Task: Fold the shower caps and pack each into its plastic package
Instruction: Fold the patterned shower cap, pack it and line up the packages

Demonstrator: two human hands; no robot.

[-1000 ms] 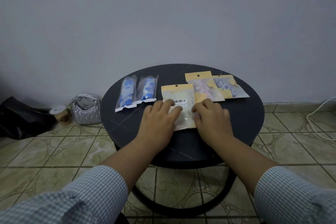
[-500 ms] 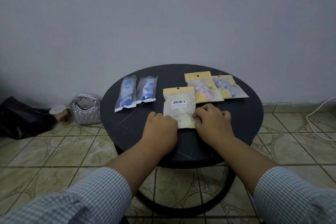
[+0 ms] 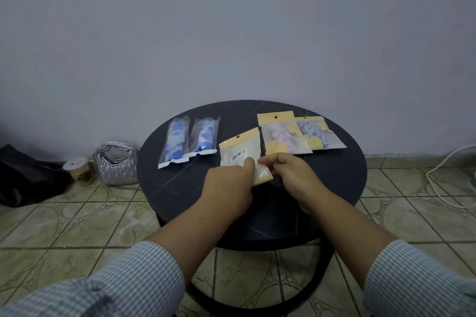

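- Tilted now, the clear plastic package with a yellow header and a barcode label [image 3: 240, 152] has its top swung toward the left and its near end lifted, where half a second ago it lay square on the round dark counter [image 3: 334, 175].
- Head view: the left hand [image 3: 229, 185] takes the package's near left part in a narrow grip, thumb on top.
- The right hand [image 3: 291, 172] pinches the package's near right edge, fingers curled.
- Just behind lie two more yellow-topped packages, one holding a pink cap [image 3: 283, 134], one a grey-blue cap [image 3: 319, 134], overlapping.
- To the left, two slim clear sleeves with blue-patterned caps [image 3: 189, 140] lie side by side.
- On the tiled floor stand a silver quilted handbag [image 3: 116, 165] and a paper cup [image 3: 79, 171].
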